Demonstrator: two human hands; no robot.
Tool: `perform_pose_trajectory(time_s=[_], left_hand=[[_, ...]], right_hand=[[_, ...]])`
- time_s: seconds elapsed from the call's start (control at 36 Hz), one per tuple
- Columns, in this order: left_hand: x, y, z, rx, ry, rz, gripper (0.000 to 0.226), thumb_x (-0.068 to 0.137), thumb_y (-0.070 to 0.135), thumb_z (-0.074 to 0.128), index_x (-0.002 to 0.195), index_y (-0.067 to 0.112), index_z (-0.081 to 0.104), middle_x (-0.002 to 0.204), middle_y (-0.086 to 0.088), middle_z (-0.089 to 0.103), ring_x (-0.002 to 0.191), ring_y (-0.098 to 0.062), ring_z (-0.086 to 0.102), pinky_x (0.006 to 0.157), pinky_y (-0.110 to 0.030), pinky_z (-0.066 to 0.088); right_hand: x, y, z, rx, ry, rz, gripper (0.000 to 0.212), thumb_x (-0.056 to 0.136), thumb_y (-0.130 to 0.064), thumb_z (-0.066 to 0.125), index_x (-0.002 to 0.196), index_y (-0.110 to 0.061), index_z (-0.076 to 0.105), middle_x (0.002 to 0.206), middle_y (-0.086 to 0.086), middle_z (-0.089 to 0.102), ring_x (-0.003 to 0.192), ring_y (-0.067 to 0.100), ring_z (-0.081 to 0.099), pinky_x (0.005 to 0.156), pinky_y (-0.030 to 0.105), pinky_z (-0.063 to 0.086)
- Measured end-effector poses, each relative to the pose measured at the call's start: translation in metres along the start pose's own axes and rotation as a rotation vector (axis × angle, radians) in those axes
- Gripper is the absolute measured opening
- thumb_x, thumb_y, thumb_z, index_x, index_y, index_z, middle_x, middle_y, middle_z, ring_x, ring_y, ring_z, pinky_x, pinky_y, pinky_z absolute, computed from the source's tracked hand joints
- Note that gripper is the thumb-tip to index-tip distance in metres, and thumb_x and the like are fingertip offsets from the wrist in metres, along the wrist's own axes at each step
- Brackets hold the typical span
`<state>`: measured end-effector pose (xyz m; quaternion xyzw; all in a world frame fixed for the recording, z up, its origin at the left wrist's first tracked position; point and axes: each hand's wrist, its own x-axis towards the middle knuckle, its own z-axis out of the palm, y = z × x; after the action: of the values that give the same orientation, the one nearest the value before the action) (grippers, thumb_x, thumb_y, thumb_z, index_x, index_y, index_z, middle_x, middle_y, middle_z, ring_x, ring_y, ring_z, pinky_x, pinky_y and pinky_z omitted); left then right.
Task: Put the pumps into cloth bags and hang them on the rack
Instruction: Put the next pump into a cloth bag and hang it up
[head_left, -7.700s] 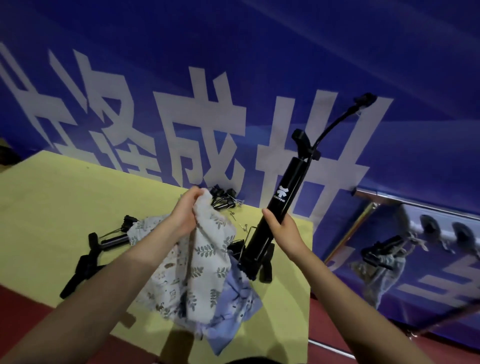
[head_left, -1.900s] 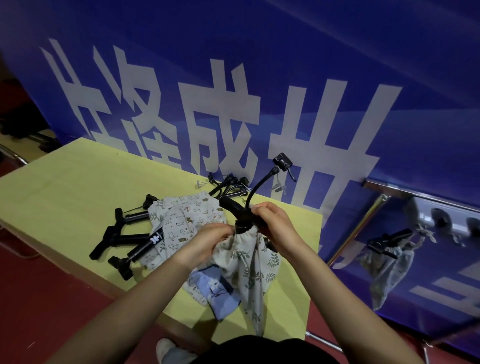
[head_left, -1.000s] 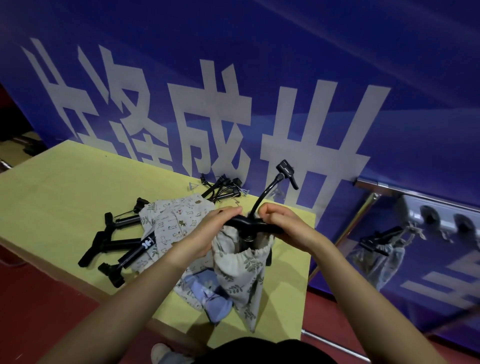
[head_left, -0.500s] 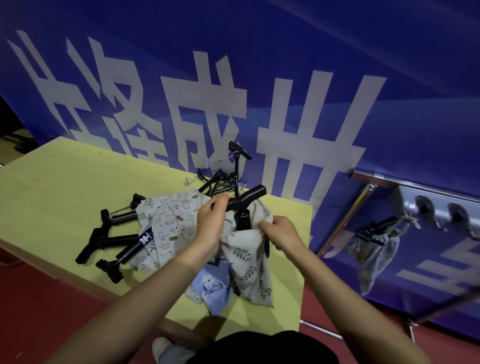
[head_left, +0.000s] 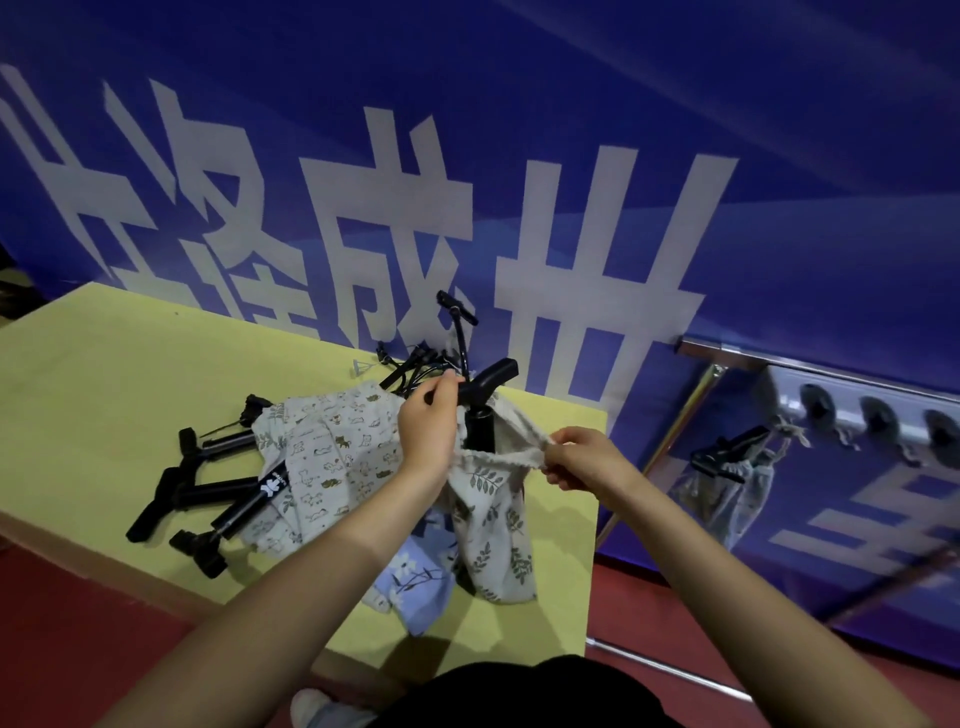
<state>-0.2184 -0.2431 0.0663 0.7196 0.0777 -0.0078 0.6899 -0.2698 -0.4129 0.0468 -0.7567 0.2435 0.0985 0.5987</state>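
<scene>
A black pump (head_left: 480, 415) stands upright inside a leaf-print cloth bag (head_left: 493, 525) on the yellow table (head_left: 104, 374). Its T-handle and hose stick out of the bag's mouth. My left hand (head_left: 428, 431) grips the handle's left end. My right hand (head_left: 582, 462) pinches the bag's drawstring (head_left: 519, 457), stretched out to the right. Several more black pumps (head_left: 208, 493) lie to the left, partly under an animal-print bag (head_left: 332, 457). A blue flower-print bag (head_left: 415, 587) lies below.
A metal rack (head_left: 810, 364) with hooks stands at the right, with one filled bag (head_left: 727, 488) hanging from it. A blue banner wall (head_left: 467, 156) rises behind the table. A bundle of black hoses (head_left: 410, 364) lies at the table's back edge. Red floor surrounds the table.
The pump went down into the leaf-print bag since the earliest frame. My right hand left the bag's mouth and pulled the drawstring out to the right. My left hand stays on the handle.
</scene>
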Motion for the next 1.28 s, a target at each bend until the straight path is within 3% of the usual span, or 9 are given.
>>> perform_pose_trajectory(time_s=[0.08,0.31,0.5,0.69,0.86,1.03,1.14,1.19,1.28], left_hand=[[-0.003,0.003,0.005,0.013,-0.010,0.026,0.025,0.098,0.036,0.048,0.092,0.023,0.068,0.061,0.008,0.050,0.051,-0.006,0.042,0.046,-0.014,0.036],[-0.010,0.001,0.012,0.024,-0.072,0.069,0.023,0.097,0.034,0.050,0.087,0.028,0.069,0.056,0.010,0.048,0.045,-0.004,0.039,0.042,-0.012,0.032],[-0.014,0.000,0.014,0.109,-0.106,0.162,0.019,0.097,0.029,0.051,0.095,0.026,0.070,0.074,0.010,0.065,0.061,-0.001,0.054,0.048,-0.006,0.038],[-0.013,-0.006,0.009,0.217,-0.142,0.244,0.021,0.098,0.030,0.050,0.100,0.023,0.069,0.062,0.008,0.058,0.046,0.000,0.045,0.043,-0.010,0.031],[-0.018,-0.008,0.010,0.263,-0.142,0.271,0.018,0.098,0.032,0.051,0.096,0.024,0.067,0.060,0.009,0.056,0.047,0.001,0.048,0.043,-0.010,0.032],[-0.021,-0.009,0.005,0.298,-0.226,0.346,0.016,0.099,0.029,0.050,0.089,0.028,0.062,0.070,0.004,0.061,0.057,-0.007,0.053,0.052,-0.017,0.040],[-0.027,-0.025,0.002,0.304,-0.369,0.398,0.019,0.100,0.025,0.047,0.094,0.026,0.065,0.070,-0.003,0.062,0.053,-0.012,0.048,0.049,-0.022,0.035],[-0.030,-0.029,0.003,0.301,-0.380,0.419,0.018,0.100,0.025,0.047,0.095,0.028,0.064,0.075,-0.002,0.065,0.058,-0.013,0.053,0.053,-0.026,0.039],[-0.031,-0.031,0.003,0.273,-0.394,0.429,0.018,0.097,0.039,0.046,0.094,0.035,0.063,0.082,0.005,0.067,0.072,-0.014,0.062,0.064,-0.035,0.049]], right_hand=[[-0.004,0.009,-0.007,-0.051,-0.005,0.011,0.006,0.087,-0.001,0.060,0.093,-0.002,0.060,0.063,0.008,0.059,0.051,0.014,0.051,0.045,0.020,0.045],[-0.009,0.009,-0.018,0.521,0.146,-0.094,0.012,0.088,0.002,0.061,0.090,-0.008,0.056,0.051,-0.001,0.056,0.052,0.013,0.048,0.047,0.020,0.042],[-0.013,-0.010,-0.009,0.822,0.257,-0.069,0.021,0.086,0.007,0.054,0.074,-0.010,0.050,0.053,0.000,0.049,0.043,0.007,0.042,0.037,0.016,0.030],[-0.025,-0.029,-0.013,1.290,-0.114,0.275,0.017,0.090,-0.004,0.051,0.074,-0.011,0.049,0.052,0.000,0.052,0.038,0.005,0.041,0.035,0.016,0.017],[-0.040,-0.047,-0.010,1.153,-0.309,0.231,0.010,0.080,-0.004,0.047,0.075,-0.013,0.046,0.060,-0.005,0.046,0.044,0.005,0.037,0.037,0.018,0.019],[-0.033,-0.055,-0.028,0.641,0.074,-0.165,0.007,0.095,-0.014,0.050,0.099,-0.010,0.054,0.055,-0.006,0.036,0.046,0.008,0.029,0.040,0.020,0.024],[-0.020,-0.032,-0.024,-0.064,0.265,-0.343,0.034,0.094,-0.047,0.052,0.122,-0.027,0.058,0.089,-0.009,0.057,0.081,0.009,0.056,0.075,0.030,0.050],[-0.018,-0.023,-0.016,-0.219,0.239,-0.356,0.040,0.089,-0.059,0.053,0.114,-0.029,0.064,0.098,-0.012,0.064,0.090,0.006,0.061,0.081,0.028,0.051],[-0.018,-0.020,-0.011,-0.127,0.241,-0.376,0.037,0.089,-0.051,0.060,0.082,-0.015,0.068,0.065,-0.011,0.062,0.058,-0.001,0.057,0.058,0.018,0.043]])
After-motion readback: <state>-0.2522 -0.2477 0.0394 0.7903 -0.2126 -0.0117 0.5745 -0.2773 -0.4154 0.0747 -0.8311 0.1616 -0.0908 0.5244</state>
